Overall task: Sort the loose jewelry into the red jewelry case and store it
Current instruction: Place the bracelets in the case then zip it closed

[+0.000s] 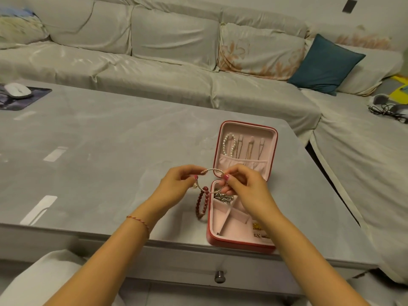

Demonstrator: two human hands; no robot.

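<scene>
Hands (176, 184) (245, 186) around silver bangle (213, 171)

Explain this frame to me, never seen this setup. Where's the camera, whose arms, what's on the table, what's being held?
There is no robot here. It is one picture from a wide-angle camera worn on a person's head, looking forward and down, so the two bare arms coming in from the bottom are the wearer's own. The left hand and right hand each pinch one side of a thin silver bangle, holding it above the table. On the grey table lies the red jewelry case, open, with a pink lining. Its raised lid holds a pearl strand and thin chains hung on tabs. A silver chain piece lies in the tray. A dark red bead bracelet lies on the table touching the case's left edge. A sofa stands behind.
</scene>
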